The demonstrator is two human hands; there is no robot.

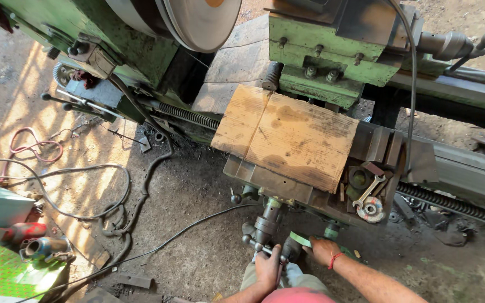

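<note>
My left hand (268, 268) is closed around the metal crank handle (257, 242) at the front of the lathe carriage (265, 182). My right hand (322, 250), with a red thread on its wrist, pinches a small flat green piece (300, 239) beside a green knob (332, 230). A worn wooden board (287, 137) lies on top of the carriage, just beyond both hands.
A spanner (369, 189) and a round toothed part (371, 209) rest on the carriage's right side. The large chuck plate (197, 19) and green tailstock (332, 50) stand behind. Cables (85, 191), a red hose (35, 147) and a red power tool (21, 231) lie on the dirt floor at left.
</note>
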